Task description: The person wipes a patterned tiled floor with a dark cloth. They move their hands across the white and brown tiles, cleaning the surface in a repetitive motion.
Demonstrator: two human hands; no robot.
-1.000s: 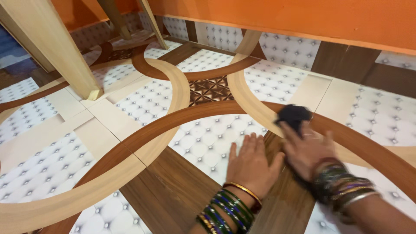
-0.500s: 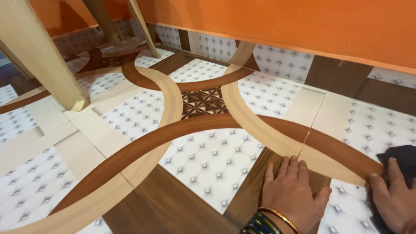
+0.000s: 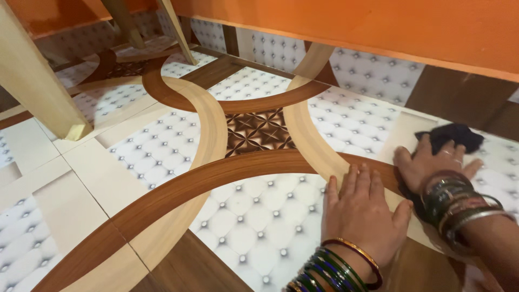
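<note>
The left hand [image 3: 363, 211] lies flat, fingers together, on the glossy tiled floor [image 3: 162, 151] with its curved wood-grain bands. Just beside it the right hand [image 3: 432, 162] presses, fingers spread, on a crumpled dark cloth [image 3: 453, 135] near the orange wall [image 3: 378, 27]. A pale wooden leg [image 3: 38, 86] stands well apart.

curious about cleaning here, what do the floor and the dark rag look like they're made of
Floor: likely glazed ceramic tile, printed with wood-grain and quilted patterns; grout lines and sheen show. Rag: soft dark fabric, matte, bunching under the right hand.

Cloth [image 3: 451, 136] under right hand [image 3: 432, 165], left hand [image 3: 363, 213] beside.
</note>
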